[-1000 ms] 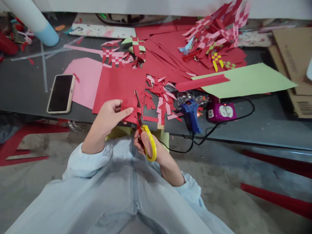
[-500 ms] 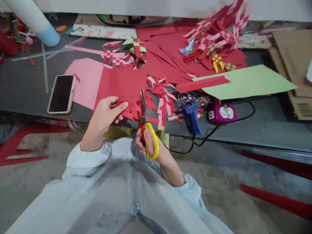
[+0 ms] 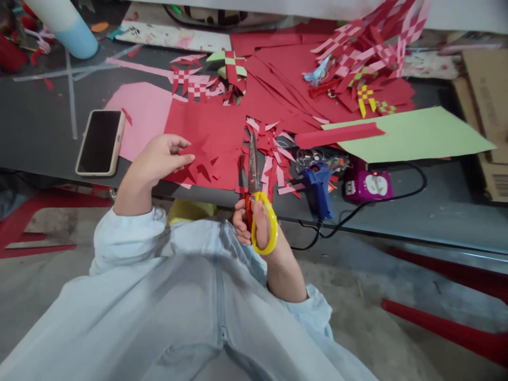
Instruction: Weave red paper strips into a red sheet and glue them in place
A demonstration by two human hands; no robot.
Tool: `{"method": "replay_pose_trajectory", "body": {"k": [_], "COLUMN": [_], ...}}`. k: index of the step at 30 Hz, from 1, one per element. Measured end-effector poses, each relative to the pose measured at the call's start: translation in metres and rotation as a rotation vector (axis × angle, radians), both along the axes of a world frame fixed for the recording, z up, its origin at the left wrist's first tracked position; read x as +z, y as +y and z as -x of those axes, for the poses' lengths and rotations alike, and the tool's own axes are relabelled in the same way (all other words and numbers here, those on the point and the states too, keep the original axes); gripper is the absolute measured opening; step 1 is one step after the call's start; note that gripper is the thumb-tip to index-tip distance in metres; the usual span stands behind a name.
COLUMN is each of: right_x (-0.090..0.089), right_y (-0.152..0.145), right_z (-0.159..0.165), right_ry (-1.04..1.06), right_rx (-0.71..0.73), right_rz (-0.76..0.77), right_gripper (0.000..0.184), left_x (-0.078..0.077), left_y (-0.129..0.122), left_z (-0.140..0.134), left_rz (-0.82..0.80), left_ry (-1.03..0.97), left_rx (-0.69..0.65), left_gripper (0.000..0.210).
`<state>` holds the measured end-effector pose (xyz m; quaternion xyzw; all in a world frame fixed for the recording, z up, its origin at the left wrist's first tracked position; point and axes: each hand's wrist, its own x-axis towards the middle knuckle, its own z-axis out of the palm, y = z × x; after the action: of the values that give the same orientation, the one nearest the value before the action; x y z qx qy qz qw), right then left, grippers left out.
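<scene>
My left hand [image 3: 161, 153] is closed in a pinch at a red paper piece [image 3: 201, 159] with cut, pointed strips, over a flat red sheet [image 3: 206, 119]. Red on red makes the piece's outline hard to follow. My right hand [image 3: 254, 222] grips a pair of scissors [image 3: 253, 169] with one yellow and one red handle loop. Their blades are together and point away from me, over the table's near edge. Red and pink paper scraps [image 3: 273, 159] lie just beyond and beside the blades.
A phone [image 3: 100, 142] lies left on pink paper [image 3: 138, 116]. At the right are a blue glue gun [image 3: 318, 190], a purple box [image 3: 367, 184] with a black cord, and green paper [image 3: 413, 135]. Woven checkered strips [image 3: 369, 45] pile up at the back. Red stools stand below.
My left hand has moved slightly left and away from the scissors with the red paper piece. The scissors have shifted right in view. The whole view has also shifted a little.
</scene>
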<state>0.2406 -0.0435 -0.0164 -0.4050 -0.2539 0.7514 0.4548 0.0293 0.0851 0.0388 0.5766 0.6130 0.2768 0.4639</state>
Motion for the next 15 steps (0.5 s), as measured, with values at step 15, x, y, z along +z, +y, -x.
{"method": "replay_pose_trajectory", "body": {"k": [15], "right_x": [0.002], "right_y": [0.004], "right_z": [-0.003], "right_ry": [-0.061], "right_rx": [0.048], "right_rz": [0.017], "right_gripper": [0.058], "left_x": [-0.004], "left_y": [0.027], "left_z": [0.007], "left_rz": [-0.072], "left_ry": [0.303], "left_rx": [-0.105], "left_gripper": [0.015]}}
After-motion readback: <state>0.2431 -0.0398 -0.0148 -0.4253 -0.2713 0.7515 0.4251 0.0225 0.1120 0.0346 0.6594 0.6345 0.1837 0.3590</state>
